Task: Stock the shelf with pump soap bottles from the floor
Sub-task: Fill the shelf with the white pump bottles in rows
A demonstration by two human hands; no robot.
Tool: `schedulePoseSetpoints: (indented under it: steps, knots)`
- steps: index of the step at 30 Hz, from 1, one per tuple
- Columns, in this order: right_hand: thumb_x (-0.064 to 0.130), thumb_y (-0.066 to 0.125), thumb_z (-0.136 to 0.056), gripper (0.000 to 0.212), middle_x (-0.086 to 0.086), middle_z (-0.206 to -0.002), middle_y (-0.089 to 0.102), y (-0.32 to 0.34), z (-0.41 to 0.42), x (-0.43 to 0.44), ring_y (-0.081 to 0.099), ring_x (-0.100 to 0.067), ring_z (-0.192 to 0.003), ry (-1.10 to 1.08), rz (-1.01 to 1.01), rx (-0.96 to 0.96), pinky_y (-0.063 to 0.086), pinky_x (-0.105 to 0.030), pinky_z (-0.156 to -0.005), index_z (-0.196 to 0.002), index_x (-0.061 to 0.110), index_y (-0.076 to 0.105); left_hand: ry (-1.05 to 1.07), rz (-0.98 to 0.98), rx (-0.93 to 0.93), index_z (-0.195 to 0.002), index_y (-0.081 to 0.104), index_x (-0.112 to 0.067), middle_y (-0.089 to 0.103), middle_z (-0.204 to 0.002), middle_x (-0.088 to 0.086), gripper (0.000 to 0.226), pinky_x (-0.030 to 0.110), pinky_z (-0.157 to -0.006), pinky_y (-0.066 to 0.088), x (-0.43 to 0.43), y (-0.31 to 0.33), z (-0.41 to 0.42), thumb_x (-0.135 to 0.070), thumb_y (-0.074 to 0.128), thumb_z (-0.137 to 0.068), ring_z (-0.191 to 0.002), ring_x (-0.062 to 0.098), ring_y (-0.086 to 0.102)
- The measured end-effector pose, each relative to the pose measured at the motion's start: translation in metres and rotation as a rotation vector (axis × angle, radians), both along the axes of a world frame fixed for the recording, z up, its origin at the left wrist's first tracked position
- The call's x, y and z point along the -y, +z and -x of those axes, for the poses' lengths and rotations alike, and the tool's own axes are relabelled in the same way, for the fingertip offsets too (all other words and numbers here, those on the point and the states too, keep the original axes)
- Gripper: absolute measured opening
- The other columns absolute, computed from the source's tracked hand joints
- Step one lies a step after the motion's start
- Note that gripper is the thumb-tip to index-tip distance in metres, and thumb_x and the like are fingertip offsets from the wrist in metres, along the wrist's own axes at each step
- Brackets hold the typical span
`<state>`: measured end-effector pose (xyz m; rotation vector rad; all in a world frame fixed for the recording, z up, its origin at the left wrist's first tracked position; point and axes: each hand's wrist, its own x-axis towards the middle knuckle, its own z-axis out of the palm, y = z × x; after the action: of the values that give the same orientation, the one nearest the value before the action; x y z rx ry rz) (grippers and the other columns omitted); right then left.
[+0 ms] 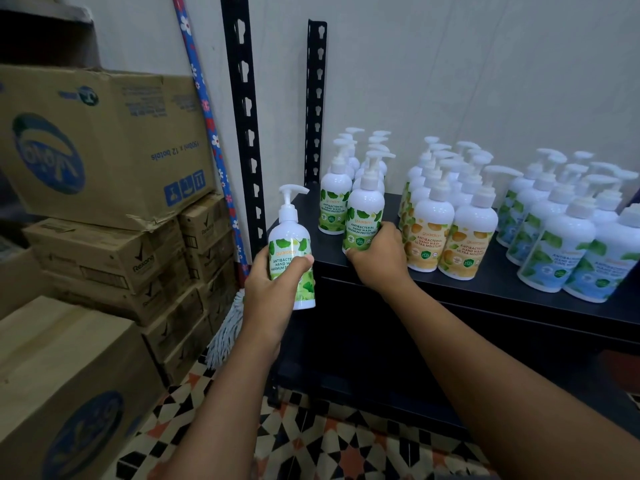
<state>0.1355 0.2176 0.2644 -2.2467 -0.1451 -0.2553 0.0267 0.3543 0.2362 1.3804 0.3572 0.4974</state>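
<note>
— What's in each grip?

— The left hand wraps a smooth white green-leaf bottle, upright, in the air just left of the shelf. The right hand cups a matching front bottle standing at the shelf's front edge.

— Beyond that?

— Glossy orange-label bottles (rounded shoulders) mid-shelf; creased cardboard boxes well left of it.

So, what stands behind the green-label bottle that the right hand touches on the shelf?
Behind the front green-label bottle, held by the right hand, more white pump bottles stand in a row toward the wall. Only their pumps and shoulders show; their labels are covered.
</note>
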Motion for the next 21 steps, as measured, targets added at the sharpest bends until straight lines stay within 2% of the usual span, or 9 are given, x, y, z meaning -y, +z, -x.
schedulePoseSetpoints:
  steps: [7,14,18,21]
  knots:
    - [0.023,0.077,-0.087,0.059,-0.017,-0.134,0.046,0.004,-0.001,0.0,0.053,-0.034,-0.12,-0.003,0.013,-0.037,0.045,-0.039,-0.094,-0.132,0.002,0.044,-0.005,-0.008,-0.006,-0.113,0.066,-0.033,0.074,-0.101,0.004,0.051,0.052,-0.076,0.064,0.001,0.0,0.001,-0.047,0.078,-0.065,-0.089,0.027,0.076]
    - [0.026,0.082,-0.082,0.069,-0.016,-0.136,0.046,0.006,0.005,0.002,0.053,-0.033,-0.123,-0.003,0.019,-0.055,0.046,-0.04,-0.098,-0.134,0.002,0.044,-0.007,-0.011,-0.006,-0.114,0.066,-0.033,0.074,-0.102,0.003,0.05,0.051,-0.076,0.064,-0.001,0.001,0.004,-0.045,0.078,-0.067,-0.089,0.026,0.076]
    - [0.035,0.073,-0.089,0.074,-0.013,-0.143,0.038,-0.009,0.03,0.012,0.044,-0.031,-0.132,0.062,0.178,0.028,0.041,-0.037,-0.103,-0.145,0.005,0.035,0.007,0.044,-0.012,-0.116,0.062,-0.029,0.075,-0.103,0.006,0.052,0.051,-0.075,0.064,0.0,0.003,0.003,-0.042,0.079,-0.068,-0.086,0.026,0.077]
    - [0.044,0.061,-0.096,0.072,-0.01,-0.152,0.035,-0.021,0.047,0.022,0.037,-0.027,-0.141,0.126,0.338,0.148,0.033,-0.038,-0.115,-0.152,0.006,0.035,0.013,0.147,0.004,-0.119,0.055,-0.018,0.073,-0.099,0.012,0.049,0.041,-0.064,0.061,0.004,0.005,0.002,-0.031,0.081,-0.079,-0.079,0.027,0.077]
